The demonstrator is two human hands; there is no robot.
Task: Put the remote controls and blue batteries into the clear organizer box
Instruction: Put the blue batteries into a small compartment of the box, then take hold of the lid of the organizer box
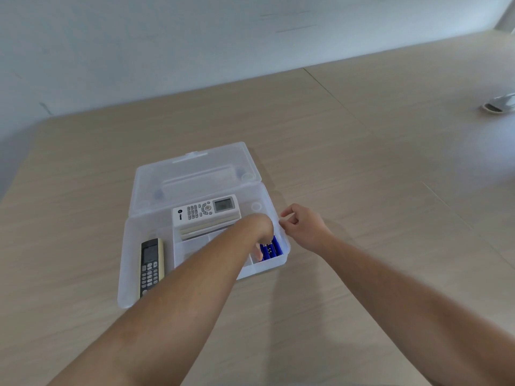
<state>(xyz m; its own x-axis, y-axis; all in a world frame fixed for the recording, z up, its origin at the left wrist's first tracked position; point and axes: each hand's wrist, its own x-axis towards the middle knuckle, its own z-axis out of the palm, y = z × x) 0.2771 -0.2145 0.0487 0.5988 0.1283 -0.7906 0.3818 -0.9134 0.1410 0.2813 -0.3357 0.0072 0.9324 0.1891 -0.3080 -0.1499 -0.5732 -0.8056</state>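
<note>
Batteries go into the tray as a box-packing job nears its end

Head view: A person's left hand (257,232) reaches down into the near right compartment of the clear organizer box (126,274), its fingers (257,253) curled downward and touching the blue batteries (270,249) that lie side by side there. Whether those fingers are pinching a battery or only nudging the row cannot be told, since the wrist hides the grip. Just to the right of that hand, the right hand (302,225) hovers at the box's right wall, loosely clenched with thumb and forefinger nearly meeting; it appears to hold nothing, though something small could be hidden. Beyond the left hand, a white remote control (206,210) rests atop a stack in the tray; far to its left, a dark remote control (150,264) lies in the long side compartment. The lid (192,174) stands open behind. No remotes or batteries show on the wooden table (362,162), so the task looks close to done. The risk now, as a judgement: the left forearm crosses low over the tray, and withdrawing carelessly could snag a divider, tip the light box or roll the batteries out of line.
</note>
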